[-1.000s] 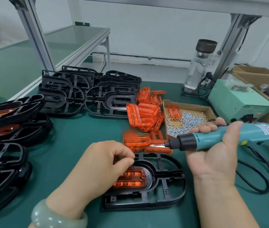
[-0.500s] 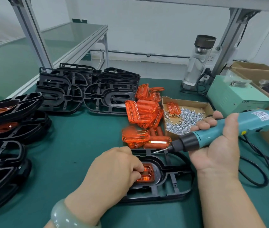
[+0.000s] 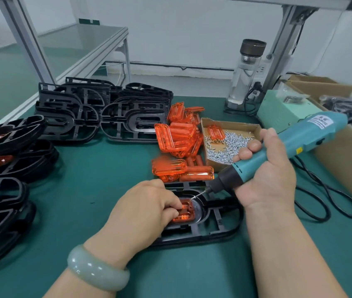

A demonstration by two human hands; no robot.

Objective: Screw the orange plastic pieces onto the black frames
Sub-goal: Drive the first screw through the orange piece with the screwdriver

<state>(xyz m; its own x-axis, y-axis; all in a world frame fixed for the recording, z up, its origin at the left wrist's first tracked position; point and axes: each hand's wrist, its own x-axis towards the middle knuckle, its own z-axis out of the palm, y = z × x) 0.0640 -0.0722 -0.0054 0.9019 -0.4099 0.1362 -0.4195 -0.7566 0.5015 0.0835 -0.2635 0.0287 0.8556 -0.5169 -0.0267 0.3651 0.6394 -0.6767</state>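
Now right hand (image 3: pixel 266 179) grips the screwdriver (image 3: pixel 293 145), slanting down-left toward the orange piece (image 3: pixel 186 214) left hand (image 3: pixel 145 209) pinches.

**Screwdriver tipping down onto the frame**

The right hand (image 3: pixel 265 181) is swinging the teal screwdriver (image 3: pixel 289 145) from level to nose-down, bringing its bit off the loose orange pile (image 3: pixel 177 138) toward the orange piece (image 3: pixel 184 214) in the black frame (image 3: pixel 220 224). The left hand (image 3: pixel 145 211) is covering more of that piece.
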